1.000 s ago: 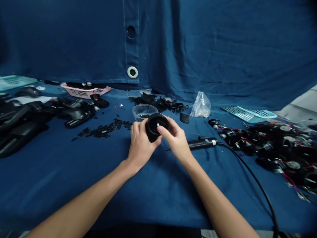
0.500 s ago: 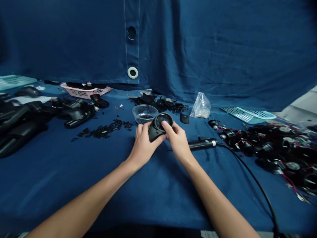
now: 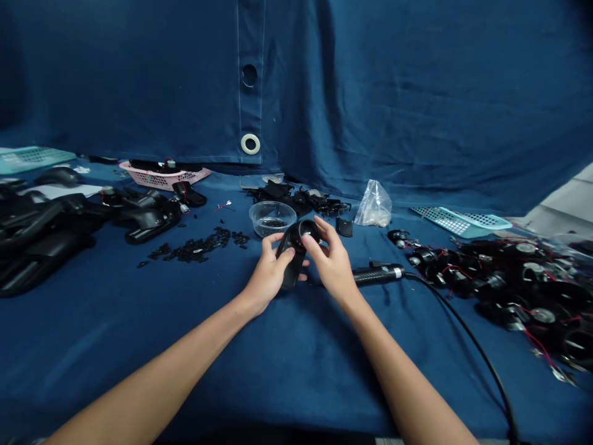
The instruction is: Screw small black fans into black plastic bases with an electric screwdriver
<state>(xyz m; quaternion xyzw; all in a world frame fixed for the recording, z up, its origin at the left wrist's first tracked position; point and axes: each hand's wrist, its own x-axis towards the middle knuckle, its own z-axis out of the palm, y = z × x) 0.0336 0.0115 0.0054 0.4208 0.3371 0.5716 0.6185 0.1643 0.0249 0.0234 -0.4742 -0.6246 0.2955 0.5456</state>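
A black plastic housing (image 3: 291, 275) with a round, ring-shaped end is held between my hands above the blue cloth. My left hand (image 3: 269, 272) is closed around its body, thumb on the near face and fingertips showing past the far side. At the round end, my right hand (image 3: 334, 262) grips the rim, with its thumb at the opening and its fingers outside. Just behind the housing stands a clear plastic tub (image 3: 259, 216) of small dark pieces. A black corded electric screwdriver (image 3: 377, 274) lies by my right wrist.
Small black parts (image 3: 199, 246) are scattered left of the tub. Black housings (image 3: 50, 228) pile up at far left, near a pink basket (image 3: 157, 178). Wired round black parts (image 3: 523, 278) heap at right. A clear bag (image 3: 374, 207) and a teal basket (image 3: 463, 221) lie behind.
The housing has turned in my hands, so its body now points down toward me. My left thumb has moved onto its face, and my right fingers have lifted around the rim.
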